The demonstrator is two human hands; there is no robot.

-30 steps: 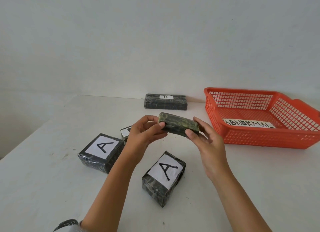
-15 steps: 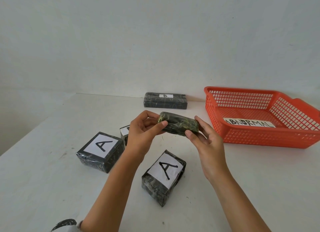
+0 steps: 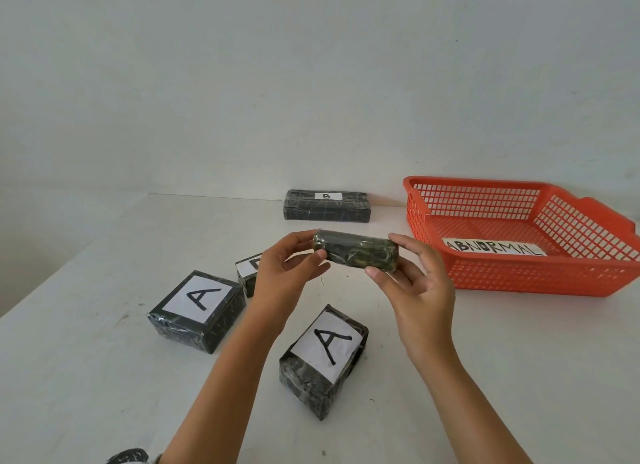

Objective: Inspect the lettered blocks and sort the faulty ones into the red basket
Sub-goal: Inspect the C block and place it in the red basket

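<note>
Both hands hold one dark block (image 3: 356, 254) up above the white desk (image 3: 86, 377). The left hand (image 3: 287, 273) pinches its left end. The right hand (image 3: 420, 287) grips its right end with thumb and fingers. The block lies level, near the red basket (image 3: 519, 273), which sits on the desk to the right. A paper label (image 3: 495, 248) in the basket says ABNORMAL. The left A block (image 3: 197, 311) and the near A block (image 3: 323, 356) sit on the desk. A B block (image 3: 327, 209) lies far back.
</note>
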